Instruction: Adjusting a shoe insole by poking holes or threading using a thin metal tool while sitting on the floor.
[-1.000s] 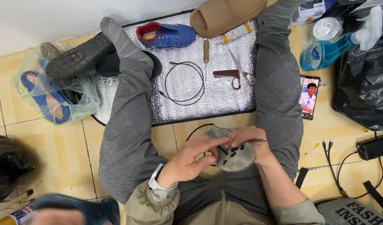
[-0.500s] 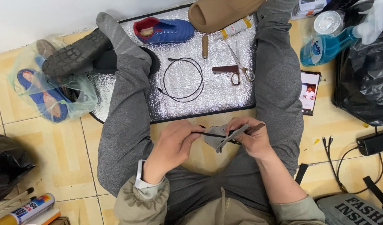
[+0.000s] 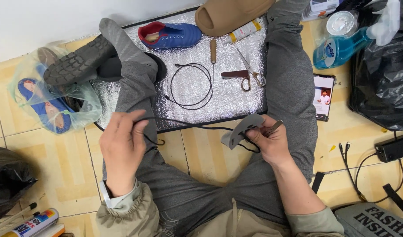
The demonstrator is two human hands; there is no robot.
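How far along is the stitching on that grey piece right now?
Done: a black thread already runs into the grey piece, so it looks threaded through. In hand: the right hand grips the piece with a thin metal tool, and the left hand holds the thread out taut to the side. Left: the blue shoe lies on the silver mat, apart from the piece. I cannot tell how many stitches remain.

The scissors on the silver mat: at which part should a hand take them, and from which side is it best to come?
Probably the two ring handles of the scissors, which lie toward the person, with the blades pointing away. Come from above on the near side: the silver mat is bare there. A dark flat tool lies close on the left of the handles, so approach slightly from the right.
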